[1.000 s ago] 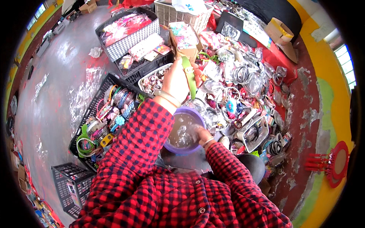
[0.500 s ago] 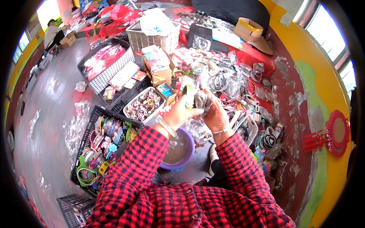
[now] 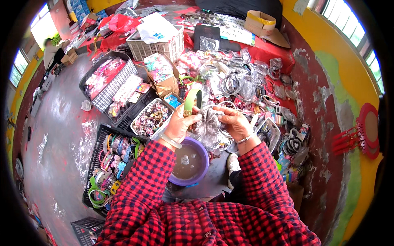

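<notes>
Just past the purple basin (image 3: 200, 177), our left hand (image 3: 179, 125) grips the green headband (image 3: 190, 99), right hand (image 3: 238, 125) pinches gray cloth (image 3: 208, 123); we'd wipe gently.

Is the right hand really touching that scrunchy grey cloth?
Touching. The head view shows it: the right hand pinches the edge of the grey cloth, with thumb and fingertips right on it and no gap between.

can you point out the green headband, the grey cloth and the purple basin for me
Green headband (image 3: 190, 99): head view, on the broad left side of its arch.
Grey cloth (image 3: 208, 123): head view, on the crumpled middle, between the two hands.
Purple basin (image 3: 189, 181): head view, on the rim nearest the person.
</notes>
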A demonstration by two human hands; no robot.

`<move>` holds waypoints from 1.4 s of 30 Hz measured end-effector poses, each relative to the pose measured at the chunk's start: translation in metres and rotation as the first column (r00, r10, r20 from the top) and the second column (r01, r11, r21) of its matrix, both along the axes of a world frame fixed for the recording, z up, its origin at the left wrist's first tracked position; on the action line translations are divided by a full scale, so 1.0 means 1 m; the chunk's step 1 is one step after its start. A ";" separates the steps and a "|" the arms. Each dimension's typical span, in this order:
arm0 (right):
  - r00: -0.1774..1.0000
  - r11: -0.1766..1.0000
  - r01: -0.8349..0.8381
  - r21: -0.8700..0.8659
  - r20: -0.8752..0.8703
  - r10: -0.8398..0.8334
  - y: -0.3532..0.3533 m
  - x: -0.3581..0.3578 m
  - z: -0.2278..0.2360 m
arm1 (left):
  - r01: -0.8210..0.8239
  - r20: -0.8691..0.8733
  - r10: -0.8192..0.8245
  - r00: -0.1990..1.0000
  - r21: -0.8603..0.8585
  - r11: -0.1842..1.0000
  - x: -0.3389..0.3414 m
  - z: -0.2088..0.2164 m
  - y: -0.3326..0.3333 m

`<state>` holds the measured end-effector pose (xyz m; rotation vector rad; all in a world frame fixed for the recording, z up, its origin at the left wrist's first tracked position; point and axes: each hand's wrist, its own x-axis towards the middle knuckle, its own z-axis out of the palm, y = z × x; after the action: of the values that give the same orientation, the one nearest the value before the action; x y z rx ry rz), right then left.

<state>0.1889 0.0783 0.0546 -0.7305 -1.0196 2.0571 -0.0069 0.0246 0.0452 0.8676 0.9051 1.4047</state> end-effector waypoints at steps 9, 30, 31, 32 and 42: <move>0.809 0.832 -0.168 0.529 0.556 -0.190 0.009 0.012 -0.007 | 0.224 -0.080 -0.234 0.969 -0.125 0.967 -0.019 0.010 0.001; 0.988 0.994 0.109 0.017 -0.111 -0.106 0.025 -0.023 -0.106 | 0.275 0.183 -0.263 0.947 -0.042 0.961 -0.012 0.003 0.009; 0.994 0.999 0.053 0.009 -0.098 -0.052 0.021 -0.027 -0.097 | 0.271 0.203 -0.258 0.945 -0.039 0.962 -0.016 0.003 0.007; 0.996 1.000 0.003 0.005 -0.084 -0.002 0.017 -0.028 -0.084 | 0.273 0.221 -0.260 0.940 -0.031 0.961 -0.018 0.006 0.006; 0.785 0.616 -0.449 -0.647 -0.615 -0.073 -0.031 -0.031 -0.026 | 0.351 0.205 -0.336 0.919 -0.040 0.936 -0.025 0.008 0.000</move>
<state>0.1580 0.0478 0.0285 -0.2804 0.2296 2.6836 -0.0316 0.0245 0.0532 0.7722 0.6162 1.1188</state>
